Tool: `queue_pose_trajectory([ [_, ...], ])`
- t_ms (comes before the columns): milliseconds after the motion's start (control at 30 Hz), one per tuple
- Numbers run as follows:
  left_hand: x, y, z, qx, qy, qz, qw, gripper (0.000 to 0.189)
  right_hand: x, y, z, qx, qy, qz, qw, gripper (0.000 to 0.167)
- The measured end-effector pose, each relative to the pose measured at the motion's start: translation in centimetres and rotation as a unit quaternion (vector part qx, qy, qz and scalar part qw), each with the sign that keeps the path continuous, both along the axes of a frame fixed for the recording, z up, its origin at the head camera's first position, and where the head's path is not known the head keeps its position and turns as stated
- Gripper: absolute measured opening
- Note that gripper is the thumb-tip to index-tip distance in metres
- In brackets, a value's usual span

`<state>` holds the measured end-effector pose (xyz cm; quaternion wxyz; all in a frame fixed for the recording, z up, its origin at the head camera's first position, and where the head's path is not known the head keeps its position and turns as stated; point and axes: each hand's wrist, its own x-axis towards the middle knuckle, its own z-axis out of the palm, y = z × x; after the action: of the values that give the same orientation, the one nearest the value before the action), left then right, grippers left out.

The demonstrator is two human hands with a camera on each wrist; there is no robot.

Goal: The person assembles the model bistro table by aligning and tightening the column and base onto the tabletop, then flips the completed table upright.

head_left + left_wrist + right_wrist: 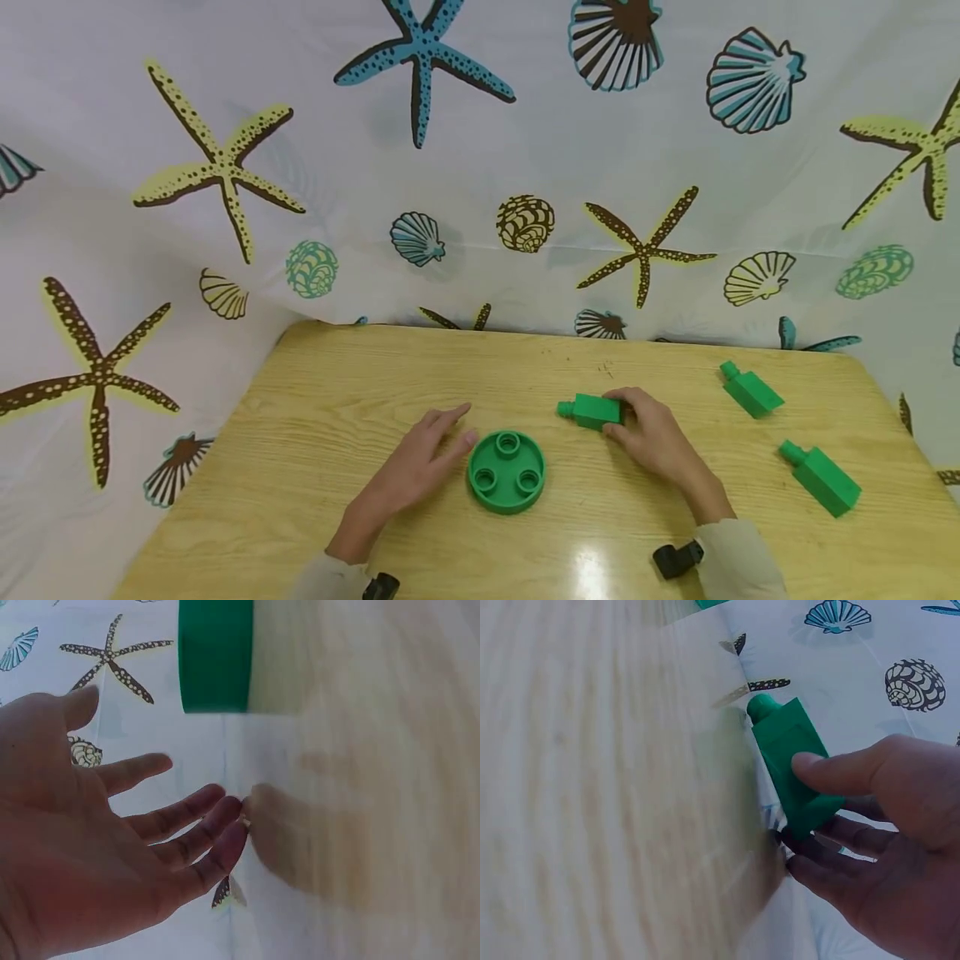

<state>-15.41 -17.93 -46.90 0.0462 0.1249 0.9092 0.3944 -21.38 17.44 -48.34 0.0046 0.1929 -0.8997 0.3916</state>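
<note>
Lt-wood table, grain showing, w/ a bright glare patch at btm of head view & a few small dark marks nr the far edge. White cloth behind & on both sides, printed w/ sea stuff: big blue starfish up top, yellow starfish to its L, brown starfish low L, blue fan shell upper R, brown spiral shell mid.

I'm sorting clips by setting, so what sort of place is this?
Probably a makeshift indoor tabletop work area: a white cloth printed with starfish and seashells hangs behind a pale wooden table, on which lies a round green base with three sockets.
</note>
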Motion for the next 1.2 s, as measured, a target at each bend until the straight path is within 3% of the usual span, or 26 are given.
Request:
queue_pose_trajectory([
  [200,0.4,1.4,0.0,0.026,-0.043,-0.056,0.9972,0.076,0.5,0.1,0.7,-0.088,-0.033,-0.01,0.9955,0.043],
  [300,0.5,1.9,-0.1,0.016,-0.044,-0.076,0.9961,0.094,0.9,0.0,1.1,-0.132,-0.038,-0.012,0.9904,0.045],
  [467,0.3,2.6,-0.3,-0.002,-0.036,-0.082,0.996,0.116,1.3,-0.3,1.7,-0.202,-0.036,-0.015,0.9787,0.047],
  [767,-0.9,4.1,-0.6,-0.011,-0.02,-0.069,0.9974,0.105,2.2,-0.9,2.7,-0.292,0.019,-0.015,0.956,0.044],
  [1200,-2.1,5.1,-1.2,-0.006,-0.013,-0.077,0.9969,0.101,3.7,-2.2,3.3,-0.314,0.014,0.024,0.9492,0.049],
])
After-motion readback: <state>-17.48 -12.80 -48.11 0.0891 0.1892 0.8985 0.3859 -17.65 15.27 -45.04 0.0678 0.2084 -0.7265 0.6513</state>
